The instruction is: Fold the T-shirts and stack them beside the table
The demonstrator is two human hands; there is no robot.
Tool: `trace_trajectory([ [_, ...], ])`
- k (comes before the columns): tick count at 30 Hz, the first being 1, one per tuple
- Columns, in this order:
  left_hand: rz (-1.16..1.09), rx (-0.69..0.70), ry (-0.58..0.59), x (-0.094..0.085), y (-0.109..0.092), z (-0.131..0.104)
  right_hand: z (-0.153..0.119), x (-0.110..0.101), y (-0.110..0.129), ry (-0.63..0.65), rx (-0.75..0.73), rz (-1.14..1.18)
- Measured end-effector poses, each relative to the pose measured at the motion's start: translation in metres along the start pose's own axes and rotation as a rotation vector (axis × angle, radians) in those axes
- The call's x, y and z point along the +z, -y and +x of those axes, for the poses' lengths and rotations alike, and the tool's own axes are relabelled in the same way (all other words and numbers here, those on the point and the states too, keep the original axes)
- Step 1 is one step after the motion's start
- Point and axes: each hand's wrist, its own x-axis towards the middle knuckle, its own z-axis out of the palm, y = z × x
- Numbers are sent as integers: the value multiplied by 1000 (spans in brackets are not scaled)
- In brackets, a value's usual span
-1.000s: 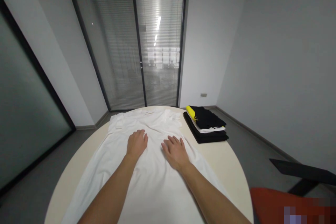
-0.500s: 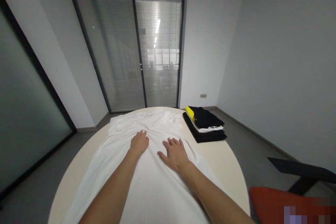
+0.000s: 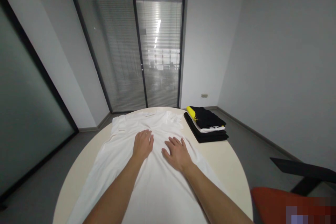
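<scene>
White pants (image 3: 157, 189) lie spread over a round cream table, with the waistband end at the far edge and the near end running out of view. The fabric is wrinkled near the waistband. My left hand (image 3: 143, 144) rests palm down on the cloth left of the middle, fingers extended and close together. To its right, my right hand (image 3: 177, 154) presses flat on the same cloth with its fingers spread and thumb out. Neither hand grips anything.
A stack of folded clothes (image 3: 207, 124), black, white and yellow, sits at the table's far right. The cream table (image 3: 231, 178) has a curved edge. Right of it stands a red chair (image 3: 273, 199) with a black armrest (image 3: 304, 169). Glass panels with blinds (image 3: 160, 56) are beyond.
My left hand has gone from partly curled fingers to stretched ones, lying flatter on the pants. My right hand stays nearly in place. The view has shifted slightly.
</scene>
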Motion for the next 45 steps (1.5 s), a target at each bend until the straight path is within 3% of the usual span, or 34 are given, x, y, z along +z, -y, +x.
trace_trajectory([
  [4, -1, -12, 19, -1, -9, -20, -11, 2, 3, 73, 5, -19],
  [10, 32, -202, 229, 2, -12, -51, -32, 3, 11, 104, 11, -49],
  [16, 99, -189, 271, -7, -18, -92, -69, 4, 26, 135, 23, -42],
  [19, 114, -145, 301, -19, -19, -100, -87, 1, 36, 140, 18, -59],
  [21, 131, -115, 286, -27, -18, -90, -89, -6, 43, 142, 20, -96],
  [24, 161, -138, 202, -31, -16, -57, -75, -24, 47, 181, -22, -167],
  [27, 137, -185, 155, -17, -9, -23, -45, -40, 41, 171, -72, -146],
  [29, 93, -233, 160, -2, -2, -9, -24, -41, 30, 128, -30, -97],
  [34, 51, -331, 219, 21, 21, 6, 17, -26, -11, 7, 140, -97],
  [39, 62, -332, 269, 23, 44, 18, 49, -22, -40, 52, 251, -151],
  [45, 82, -352, 274, 23, 74, 29, 82, -26, -52, 65, 261, -270],
])
